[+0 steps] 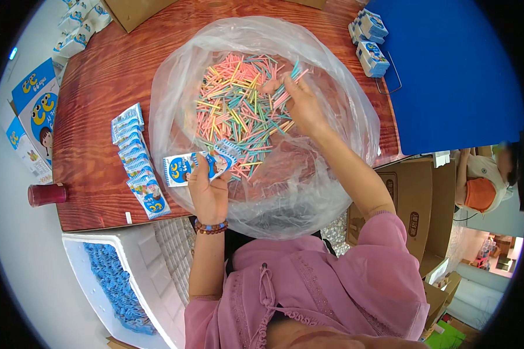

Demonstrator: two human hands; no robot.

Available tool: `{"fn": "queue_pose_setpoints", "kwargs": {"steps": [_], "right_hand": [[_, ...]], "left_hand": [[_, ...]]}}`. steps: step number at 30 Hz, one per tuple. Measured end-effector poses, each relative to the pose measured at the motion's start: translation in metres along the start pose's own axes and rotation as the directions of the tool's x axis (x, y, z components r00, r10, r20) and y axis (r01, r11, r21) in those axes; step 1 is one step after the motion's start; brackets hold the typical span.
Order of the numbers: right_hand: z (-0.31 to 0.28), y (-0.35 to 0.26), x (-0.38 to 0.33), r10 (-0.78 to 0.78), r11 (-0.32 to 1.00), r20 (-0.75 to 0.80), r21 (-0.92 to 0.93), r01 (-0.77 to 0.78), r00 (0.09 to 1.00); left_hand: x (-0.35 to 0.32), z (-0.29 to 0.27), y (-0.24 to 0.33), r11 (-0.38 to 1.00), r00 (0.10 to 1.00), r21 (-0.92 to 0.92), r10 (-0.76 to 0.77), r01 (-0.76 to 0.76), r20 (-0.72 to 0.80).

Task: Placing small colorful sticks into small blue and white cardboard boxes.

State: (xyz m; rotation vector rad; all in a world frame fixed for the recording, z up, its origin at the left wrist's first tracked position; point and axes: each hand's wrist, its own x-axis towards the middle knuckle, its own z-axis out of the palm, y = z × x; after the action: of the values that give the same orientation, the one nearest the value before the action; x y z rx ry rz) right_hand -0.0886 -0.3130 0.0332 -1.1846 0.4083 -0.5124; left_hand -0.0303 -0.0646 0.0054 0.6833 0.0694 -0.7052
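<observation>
A large clear plastic bag [355, 104] lies spread on the table, its rim rolled open around a heap of thin pink, yellow, green and blue candy sticks [233, 99]. Over the right side of the heap, my right hand [301, 102] is closed on a small bunch of these candy sticks, tips pointing up and away. My left hand [208, 189] grips a small blue-and-white packet [180, 169] above the bag's near left edge, with the thumb across its front. Whether that packet has anything in it I cannot tell. Several like packets [137, 160] overlap in a row to the left.
A red jar [46, 195] stands at the table's left edge. Below it, a white foam box [145, 273] holds many blue packets. Stacked packets [372, 58] sit at the far right by a blue panel [448, 75]. Cardboard boxes [413, 203] and another person [483, 180] are at right.
</observation>
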Motion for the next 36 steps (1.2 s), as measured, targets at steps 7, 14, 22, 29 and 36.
{"fn": "queue_pose_setpoints", "kwargs": {"steps": [7, 14, 22, 29, 36], "right_hand": [[0.002, 0.06, -0.024, -0.2, 0.598, 0.349, -0.696, 0.397, 0.915], [0.003, 0.059, -0.021, -0.241, 0.468, 0.382, -0.76, 0.452, 0.892], [0.052, -0.016, -0.025, -0.162, 0.977, 0.047, 0.149, 0.153, 0.986], [0.09, -0.027, -0.043, -0.284, 0.904, 0.107, 0.36, 0.229, 0.953], [0.11, -0.017, -0.047, -0.399, 0.884, 0.025, 0.276, 0.378, 0.916]], "left_hand": [[-0.002, -0.007, 0.001, 0.999, 0.999, -0.03, -0.036, 0.035, -0.033], [-0.002, -0.004, 0.0, 0.999, 0.998, -0.034, -0.042, 0.04, -0.053], [0.005, 0.02, -0.002, 1.0, 1.0, -0.003, -0.018, 0.018, -0.007], [0.01, 0.03, -0.009, 0.994, 0.995, -0.05, -0.099, 0.099, 0.004], [0.006, 0.038, -0.01, 0.991, 0.992, -0.08, -0.115, 0.111, -0.054]]}}
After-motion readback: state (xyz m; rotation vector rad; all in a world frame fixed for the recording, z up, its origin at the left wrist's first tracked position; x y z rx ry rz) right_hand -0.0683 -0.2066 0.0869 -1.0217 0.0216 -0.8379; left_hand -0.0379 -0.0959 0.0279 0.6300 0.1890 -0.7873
